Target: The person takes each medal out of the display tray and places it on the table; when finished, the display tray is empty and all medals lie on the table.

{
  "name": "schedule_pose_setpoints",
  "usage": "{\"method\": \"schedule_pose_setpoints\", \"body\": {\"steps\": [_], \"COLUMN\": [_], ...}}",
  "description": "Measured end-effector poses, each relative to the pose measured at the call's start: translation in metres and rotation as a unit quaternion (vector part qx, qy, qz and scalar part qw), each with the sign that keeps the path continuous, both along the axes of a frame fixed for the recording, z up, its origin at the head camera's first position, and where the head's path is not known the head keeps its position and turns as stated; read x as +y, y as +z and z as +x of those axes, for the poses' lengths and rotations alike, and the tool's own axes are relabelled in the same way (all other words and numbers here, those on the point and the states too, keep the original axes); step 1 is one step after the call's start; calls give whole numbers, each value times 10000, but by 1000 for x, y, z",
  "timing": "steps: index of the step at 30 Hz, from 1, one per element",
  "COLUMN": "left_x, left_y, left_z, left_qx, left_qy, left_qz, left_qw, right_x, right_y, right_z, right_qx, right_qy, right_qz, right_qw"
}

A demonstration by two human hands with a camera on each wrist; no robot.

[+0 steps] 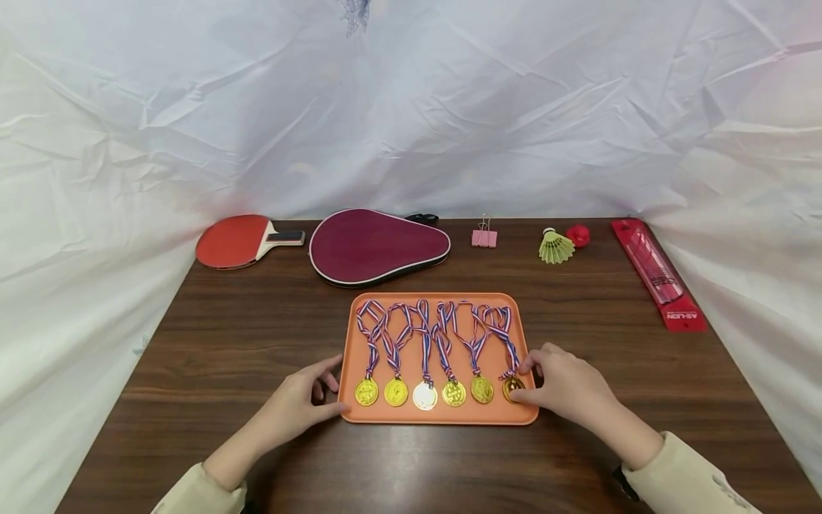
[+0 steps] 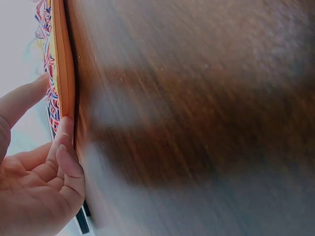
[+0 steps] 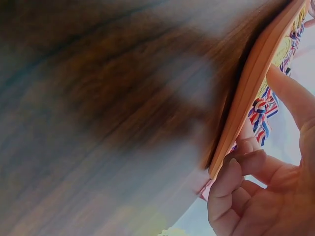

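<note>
We found one orange tray (image 1: 443,417) on the tabletop (image 1: 257,321), round-cornered, bearing six medals (image 1: 454,393) on striped ribbons (image 1: 427,350): five gold, one silvery. The left hand (image 1: 303,394) and right hand (image 1: 570,384), both partly curled, gripped its opposite sides. Only the head view showed us all six medals.
</note>
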State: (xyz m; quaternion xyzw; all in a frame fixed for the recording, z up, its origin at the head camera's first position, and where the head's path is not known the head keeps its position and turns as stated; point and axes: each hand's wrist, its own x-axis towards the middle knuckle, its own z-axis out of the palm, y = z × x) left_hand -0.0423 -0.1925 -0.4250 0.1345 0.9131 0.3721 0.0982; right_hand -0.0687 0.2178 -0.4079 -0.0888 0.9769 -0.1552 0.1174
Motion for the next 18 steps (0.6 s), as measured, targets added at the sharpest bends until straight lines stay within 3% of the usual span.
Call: {"method": "schedule_pose_setpoints", "body": {"steps": [9, 18], "left_x": [0, 0], "left_y": [1, 1], "left_z": [1, 1], "left_qx": [-46, -67], "left_qy": [-7, -21], "left_qz": [-117, -138], "left_qw": [9999, 9999], "right_x": [-3, 0], "right_y": [-1, 2], "right_z": [-4, -6], "right_qx": [-171, -244], "right_qy": [17, -16], "right_qz": [-38, -641], "right_qw": [9998, 9976]}}
